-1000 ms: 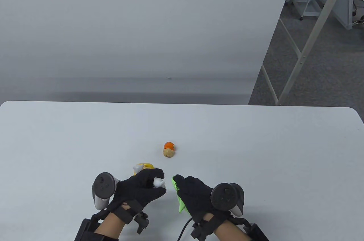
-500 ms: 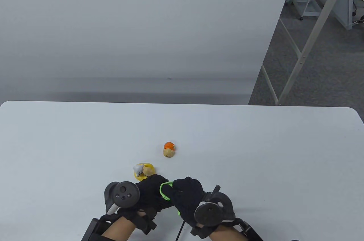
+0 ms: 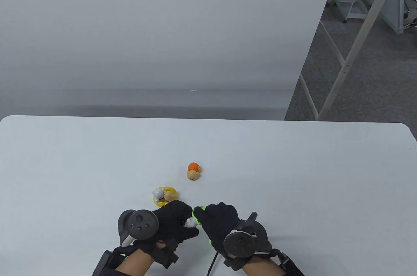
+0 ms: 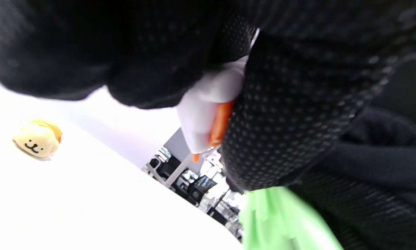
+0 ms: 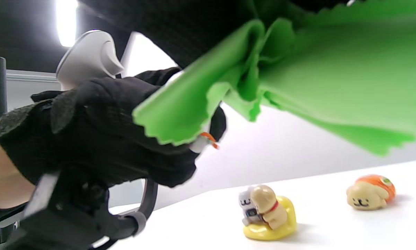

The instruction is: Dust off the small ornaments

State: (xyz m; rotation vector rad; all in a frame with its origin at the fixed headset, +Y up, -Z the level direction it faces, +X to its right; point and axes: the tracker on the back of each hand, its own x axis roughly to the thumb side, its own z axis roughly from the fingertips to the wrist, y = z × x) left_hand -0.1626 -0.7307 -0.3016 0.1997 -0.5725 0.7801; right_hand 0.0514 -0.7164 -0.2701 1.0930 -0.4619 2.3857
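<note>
My left hand (image 3: 177, 224) grips a small white ornament with an orange part (image 3: 188, 223), held above the table near the front edge; the left wrist view shows it (image 4: 208, 111) pinched between my gloved fingers. My right hand (image 3: 216, 220) holds a green cloth (image 3: 197, 213) and presses it against that ornament; the cloth fills the top of the right wrist view (image 5: 298, 69). A yellow-based ornament with a tan dog and a white figure (image 3: 164, 195) stands just beyond my left hand. An orange-and-tan dog ornament (image 3: 193, 171) lies farther back.
The white table (image 3: 293, 175) spreads wide on both sides and behind the ornaments. Its far edge meets a grey wall panel. Metal frame legs (image 3: 345, 61) stand on the carpet beyond the table's right rear corner.
Both hands came together from slightly apart. My right hand brought the green cloth onto the white ornament in my left hand and has shifted it slightly since half a second ago.
</note>
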